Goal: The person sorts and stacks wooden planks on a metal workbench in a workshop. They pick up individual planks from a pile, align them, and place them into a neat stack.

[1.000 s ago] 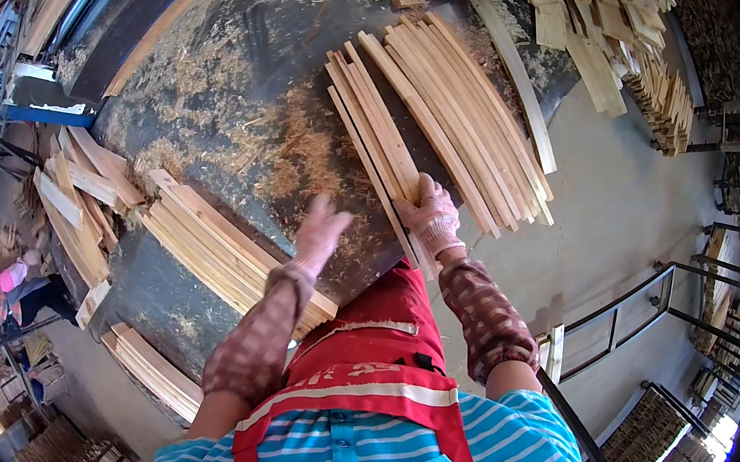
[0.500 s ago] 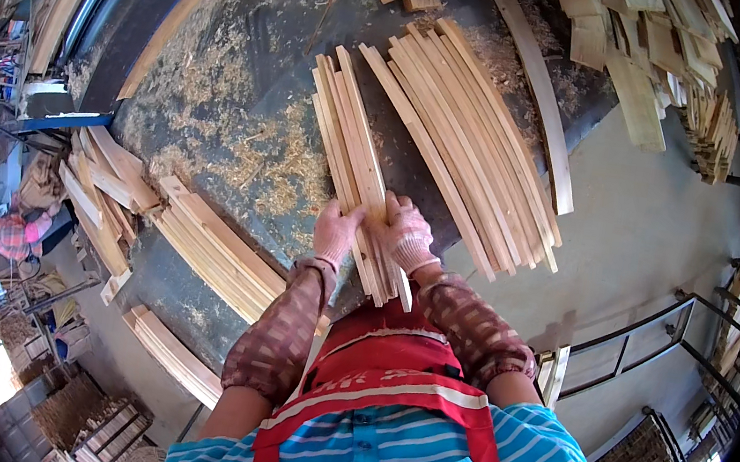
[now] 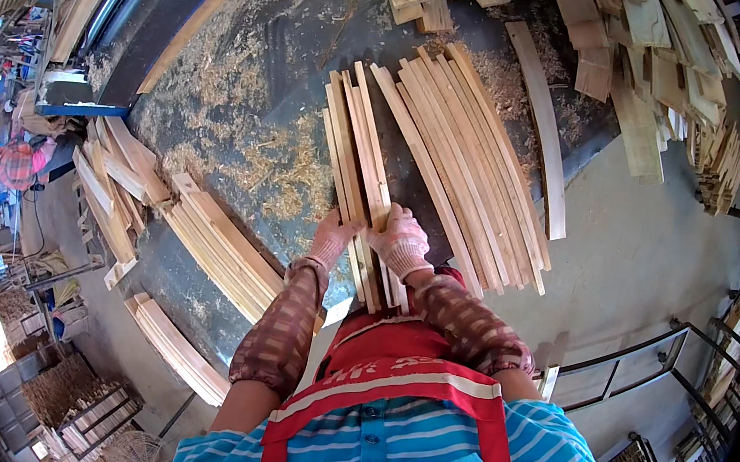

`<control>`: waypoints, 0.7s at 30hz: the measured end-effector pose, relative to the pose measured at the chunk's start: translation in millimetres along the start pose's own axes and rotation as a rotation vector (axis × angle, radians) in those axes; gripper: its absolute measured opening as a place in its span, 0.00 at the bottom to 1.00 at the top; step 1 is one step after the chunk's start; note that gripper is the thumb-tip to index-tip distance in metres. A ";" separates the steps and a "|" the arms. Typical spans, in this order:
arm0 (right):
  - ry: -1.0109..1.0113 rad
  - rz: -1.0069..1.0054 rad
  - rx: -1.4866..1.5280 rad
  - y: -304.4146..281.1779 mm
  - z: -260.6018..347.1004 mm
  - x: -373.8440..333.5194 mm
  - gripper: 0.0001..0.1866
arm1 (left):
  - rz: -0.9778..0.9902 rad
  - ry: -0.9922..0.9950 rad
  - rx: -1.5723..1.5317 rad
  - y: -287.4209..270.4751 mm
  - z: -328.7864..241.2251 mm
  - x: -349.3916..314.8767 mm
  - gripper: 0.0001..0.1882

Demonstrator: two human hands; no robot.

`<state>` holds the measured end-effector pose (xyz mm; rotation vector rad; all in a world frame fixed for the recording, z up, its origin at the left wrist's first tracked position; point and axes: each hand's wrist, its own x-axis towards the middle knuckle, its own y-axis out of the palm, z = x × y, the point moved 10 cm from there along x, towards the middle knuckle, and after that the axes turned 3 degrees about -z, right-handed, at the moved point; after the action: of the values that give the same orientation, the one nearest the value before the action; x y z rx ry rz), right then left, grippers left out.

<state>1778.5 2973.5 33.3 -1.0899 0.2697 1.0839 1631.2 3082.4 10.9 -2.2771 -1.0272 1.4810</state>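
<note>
Several long, pale wooden strips [image 3: 364,150] lie lengthwise in front of me, their near ends reaching my apron. My left hand [image 3: 331,237], in a pinkish knit glove, has its fingers curled on the left strips of this bundle. Gloved the same way, my right hand [image 3: 402,238] grips the right strips, its thumb toward the left hand. A narrow dark gap runs between the two groups of strips. Just to the right, a wider row of similar strips [image 3: 474,165] lies side by side, apart from my hands. The undersides of the held strips are hidden.
Sawdust and shavings cover the dark table [image 3: 241,137]. More strips are stacked at the left [image 3: 225,253], beside loose offcuts [image 3: 111,185]. One board [image 3: 541,127] lies at the right edge; rough boards [image 3: 638,108] pile up beyond. A metal rail [image 3: 625,366] stands right. Another person [image 3: 20,163] is far left.
The strips under my hands have parted into two groups with a gap between them. My hands remain on them, and the whole view has shifted slightly.
</note>
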 end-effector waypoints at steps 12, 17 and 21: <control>-0.249 -0.069 0.683 -169.4 -46.9 -52.8 0.28 | -0.406 0.075 0.029 -4.8 -33.3 -7.8 0.48; -0.212 -0.217 0.833 -232.1 -113.0 -67.0 0.29 | -0.356 0.207 0.032 19.0 -73.4 -9.7 0.49; -0.134 -0.444 0.612 -267.0 -158.5 -58.5 0.30 | -0.058 0.240 -0.082 80.5 -100.7 7.8 0.36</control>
<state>2015.6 2799.7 148.9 -0.4884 0.2170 0.6060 1755.2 3046.4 8.2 -2.3870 -1.0883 1.1294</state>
